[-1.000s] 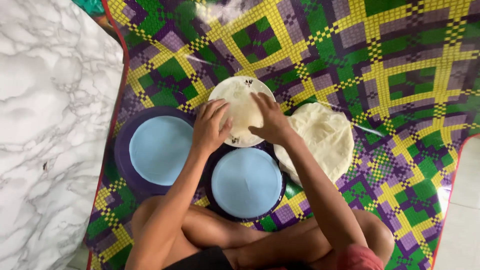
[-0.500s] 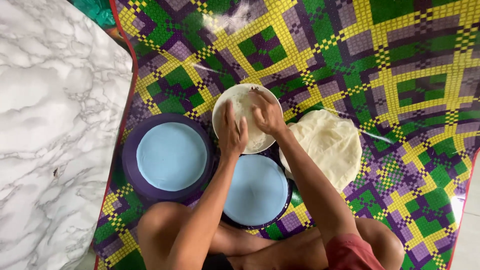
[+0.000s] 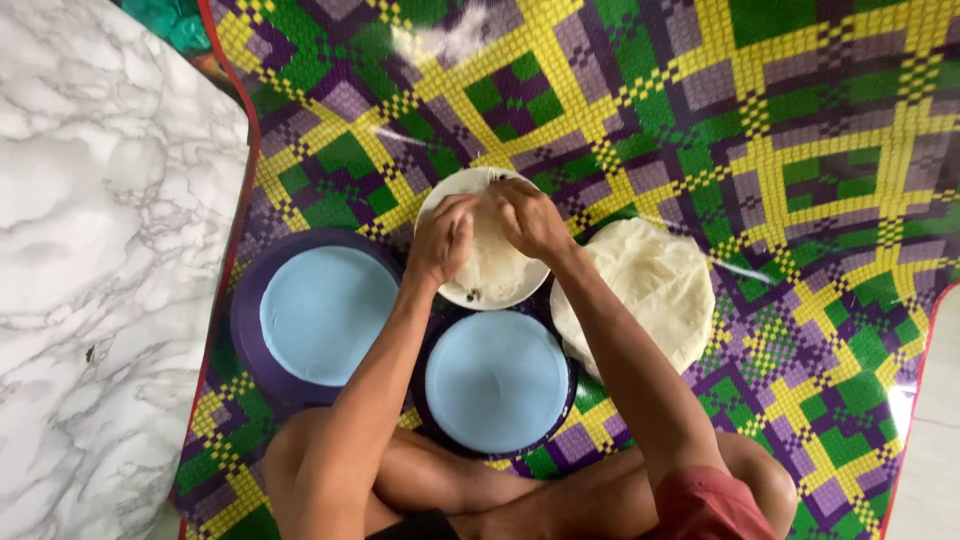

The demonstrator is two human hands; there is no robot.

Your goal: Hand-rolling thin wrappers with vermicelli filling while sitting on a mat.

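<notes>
On the big checked mat of green, yellow and purple, beside the white marble floor, lie a pale stack of thin round sheets and two purple plates with light blue middles, one left and one near the knees. Past them sits a small white plate holding one thin sheet, round, so it has no long side. The left hand and right hand curl close together, pinching that sheet.

On the mat, you have two plates side by side nearest you: one toward the mat's left edge, the other right of it. Behind them sits a third plate; a stack of wrappers lies to its right.
</notes>
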